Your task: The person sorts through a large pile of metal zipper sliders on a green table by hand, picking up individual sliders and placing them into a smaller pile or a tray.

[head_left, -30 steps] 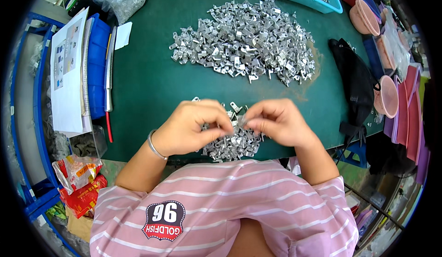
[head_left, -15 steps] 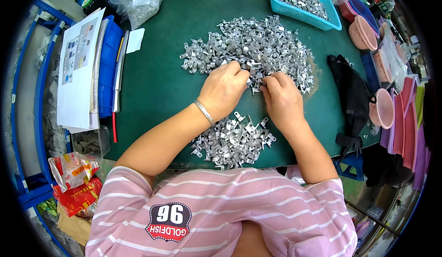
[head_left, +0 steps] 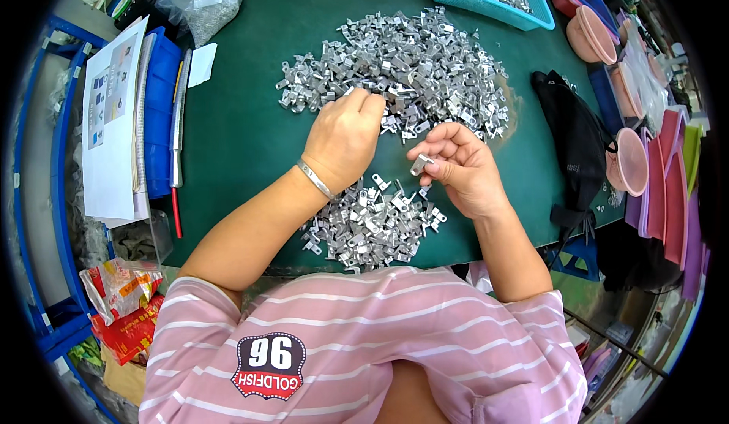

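Note:
A large heap of small silvery metal brackets (head_left: 425, 67) lies on the green tabletop. Between thumb and fingers of my right hand (head_left: 459, 167) is one bent metal bracket (head_left: 421, 164) with a hole in its tab, raised just in front of that heap. My left hand (head_left: 345, 137), a metal bangle on its wrist, is closed at the heap's near left edge; its fingertips are turned away, and what they hold is hidden. Nearer my body, below both hands, lies a smaller pile of similar brackets (head_left: 372, 226).
A turquoise basket (head_left: 493, 12) of metal parts stands at the far right. A black cloth item (head_left: 573, 147) and pink bowls (head_left: 627, 162) line the right side. On the left are a blue tray (head_left: 161, 120), papers (head_left: 114, 150) and a plastic bag of parts (head_left: 201, 10).
My right hand has drawn back from the large heap and turned, now showing a bracket in its fingers. My left hand stays at the heap's edge. The whole view has shifted slightly.

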Tool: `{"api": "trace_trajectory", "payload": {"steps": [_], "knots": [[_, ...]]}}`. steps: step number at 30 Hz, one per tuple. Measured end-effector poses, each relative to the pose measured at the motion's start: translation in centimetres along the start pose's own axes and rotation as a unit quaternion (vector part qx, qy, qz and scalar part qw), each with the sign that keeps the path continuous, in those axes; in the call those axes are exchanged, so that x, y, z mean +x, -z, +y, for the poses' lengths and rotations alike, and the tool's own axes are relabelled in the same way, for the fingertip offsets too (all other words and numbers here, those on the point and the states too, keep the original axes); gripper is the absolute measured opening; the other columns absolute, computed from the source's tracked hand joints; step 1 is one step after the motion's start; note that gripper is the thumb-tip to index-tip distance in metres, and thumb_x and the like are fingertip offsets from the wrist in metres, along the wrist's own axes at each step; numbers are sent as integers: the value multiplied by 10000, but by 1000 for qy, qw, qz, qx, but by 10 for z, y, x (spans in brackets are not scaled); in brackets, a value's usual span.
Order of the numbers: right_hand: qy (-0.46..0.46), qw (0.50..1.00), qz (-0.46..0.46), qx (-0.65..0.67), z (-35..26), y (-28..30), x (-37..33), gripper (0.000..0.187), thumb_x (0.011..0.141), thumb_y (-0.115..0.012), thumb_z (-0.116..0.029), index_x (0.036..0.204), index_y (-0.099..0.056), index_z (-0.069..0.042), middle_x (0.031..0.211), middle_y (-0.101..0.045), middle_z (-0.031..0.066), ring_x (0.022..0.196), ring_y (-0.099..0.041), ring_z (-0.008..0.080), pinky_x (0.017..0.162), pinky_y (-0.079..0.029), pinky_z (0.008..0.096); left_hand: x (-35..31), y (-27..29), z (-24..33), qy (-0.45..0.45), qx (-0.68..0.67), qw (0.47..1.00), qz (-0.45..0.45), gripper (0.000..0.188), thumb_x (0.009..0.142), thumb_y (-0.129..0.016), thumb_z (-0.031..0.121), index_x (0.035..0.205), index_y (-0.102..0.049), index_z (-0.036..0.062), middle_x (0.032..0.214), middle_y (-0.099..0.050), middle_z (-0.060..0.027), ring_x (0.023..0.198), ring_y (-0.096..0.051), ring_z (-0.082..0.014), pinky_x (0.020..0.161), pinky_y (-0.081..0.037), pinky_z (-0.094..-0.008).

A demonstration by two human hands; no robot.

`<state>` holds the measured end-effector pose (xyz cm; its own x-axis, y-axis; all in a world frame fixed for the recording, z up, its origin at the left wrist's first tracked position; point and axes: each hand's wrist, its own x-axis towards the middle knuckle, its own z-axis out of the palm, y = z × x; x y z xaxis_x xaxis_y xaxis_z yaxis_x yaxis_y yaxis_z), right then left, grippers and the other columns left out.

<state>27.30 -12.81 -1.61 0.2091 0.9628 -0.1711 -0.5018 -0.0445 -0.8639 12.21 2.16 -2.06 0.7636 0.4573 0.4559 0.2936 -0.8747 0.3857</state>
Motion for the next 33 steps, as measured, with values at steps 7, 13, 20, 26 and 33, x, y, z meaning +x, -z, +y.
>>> {"api": "trace_trajectory", "payload": {"steps": [7,13,20,26,33], "knots": [[17,999,-41,28,0,-4,-6,282,857,-597,102,1103,-520,-11,1034,-671,190,907,-671,186,746,-566,277,-2,3,-1,-31,2,999,20,145,776,-647,-3,905,-592,35,830,-560,-104,746,-610,-315,659,-506,-408],[37,950,-127,-282,-14,-32,-21,195,831,-621,59,1011,-618,-17,993,-679,85,962,-662,201,796,-534,319,-3,4,-2,-13,-6,1000,25,116,775,-694,71,867,-627,50,864,-588,-94,739,-625,-297,652,-518,-385],[259,671,95,-688,-4,-26,21,90,809,-669,-117,824,-623,-42,791,-602,108,744,-615,306,635,-512,409,1,4,-10,-27,14,999,11,50,794,-669,53,827,-631,48,838,-586,-91,714,-625,-291,637,-527,-381],[231,619,142,-737,7,-26,32,170,793,-683,-197,730,-616,-55,724,-599,106,655,-623,312,582,-521,406,3,4,-12,-33,26,998,46,68,768,-670,19,822,-632,38,829,-585,-89,707,-626,-290,633,-535,-363],[246,695,156,-657,1,-16,28,91,781,-681,-131,782,-636,-52,742,-617,113,662,-630,309,584,-514,406,-6,23,-4,278,-330,902,-6,70,847,-670,-4,911,-664,-30,991,-684,-89,851,-682,-137,701,-560,-244]]}}
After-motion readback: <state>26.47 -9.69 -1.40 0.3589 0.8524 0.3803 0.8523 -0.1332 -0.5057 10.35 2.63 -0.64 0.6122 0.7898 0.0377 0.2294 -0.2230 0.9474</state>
